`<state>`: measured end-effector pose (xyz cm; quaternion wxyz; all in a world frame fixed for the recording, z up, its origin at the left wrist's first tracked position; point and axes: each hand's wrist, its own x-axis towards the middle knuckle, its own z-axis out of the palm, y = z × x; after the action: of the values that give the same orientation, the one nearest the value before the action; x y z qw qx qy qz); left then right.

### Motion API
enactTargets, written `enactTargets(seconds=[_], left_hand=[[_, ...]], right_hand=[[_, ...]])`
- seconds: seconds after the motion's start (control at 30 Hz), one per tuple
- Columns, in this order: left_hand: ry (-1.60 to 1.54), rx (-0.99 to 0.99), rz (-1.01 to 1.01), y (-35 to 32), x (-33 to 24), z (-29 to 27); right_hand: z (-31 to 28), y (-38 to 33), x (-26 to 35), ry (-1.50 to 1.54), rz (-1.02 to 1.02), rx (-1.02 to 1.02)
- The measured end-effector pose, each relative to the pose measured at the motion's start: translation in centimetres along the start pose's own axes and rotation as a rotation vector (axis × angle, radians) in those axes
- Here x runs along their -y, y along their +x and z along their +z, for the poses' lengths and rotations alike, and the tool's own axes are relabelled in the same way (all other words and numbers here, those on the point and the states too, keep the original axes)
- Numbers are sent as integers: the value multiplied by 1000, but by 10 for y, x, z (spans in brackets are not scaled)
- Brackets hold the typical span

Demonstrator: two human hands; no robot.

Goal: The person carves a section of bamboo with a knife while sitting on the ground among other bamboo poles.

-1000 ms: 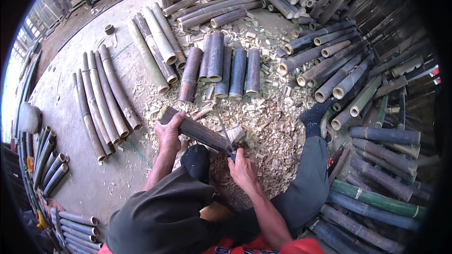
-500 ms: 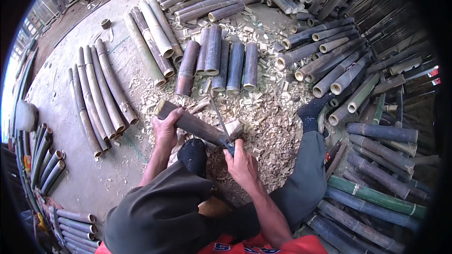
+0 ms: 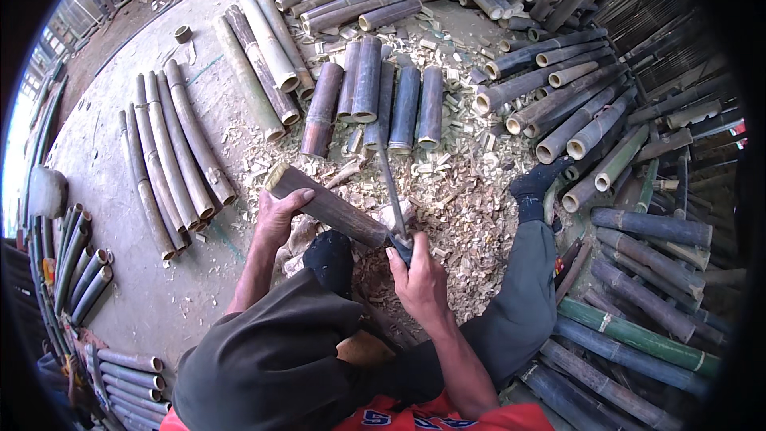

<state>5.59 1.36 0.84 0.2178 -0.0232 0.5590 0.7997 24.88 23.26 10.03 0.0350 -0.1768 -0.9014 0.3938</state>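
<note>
My left hand (image 3: 277, 217) is wrapped round the far-left end of a thick bamboo piece (image 3: 333, 209), which slants down to the right in front of me. In my closed right hand (image 3: 420, 281) is the dark handle of a long-bladed knife (image 3: 390, 187). Its narrow blade points away from me, just beside the bamboo's right end; whether they touch I cannot tell. Behind the blade a pale wooden block (image 3: 405, 209) is partly hidden. Several short, dark bamboo sections (image 3: 407, 108) lie beyond my hands.
Pale wood chips (image 3: 471, 223) cover the ground between my feet. Longer bamboo poles lie in a row (image 3: 163, 152) at the left, with stacked bamboo (image 3: 574, 104) along the right. My dark-covered feet (image 3: 327, 259) flank the work. A grey stone-like lump (image 3: 48, 193) sits far left.
My right hand and the knife have shifted slightly right, and the blade now stands steeper. My left hand keeps its hold on the bamboo piece, which has barely moved.
</note>
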Motion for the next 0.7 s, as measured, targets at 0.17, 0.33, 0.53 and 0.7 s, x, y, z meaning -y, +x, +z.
enactTargets(seconds=[0.17,0.33,0.53,0.7], left_hand=[[34,-1,-30,2,-1,8],[-195,-220,40,-4,-6,27],[-90,-218,147,5,2,20],[-80,-131,185,9,0,18]], right_hand=[[48,3,-72,-284,254,196],[15,3,-35,-132,181,69],[23,0,-25,77,-175,-273],[37,23,-64,-313,206,177]])
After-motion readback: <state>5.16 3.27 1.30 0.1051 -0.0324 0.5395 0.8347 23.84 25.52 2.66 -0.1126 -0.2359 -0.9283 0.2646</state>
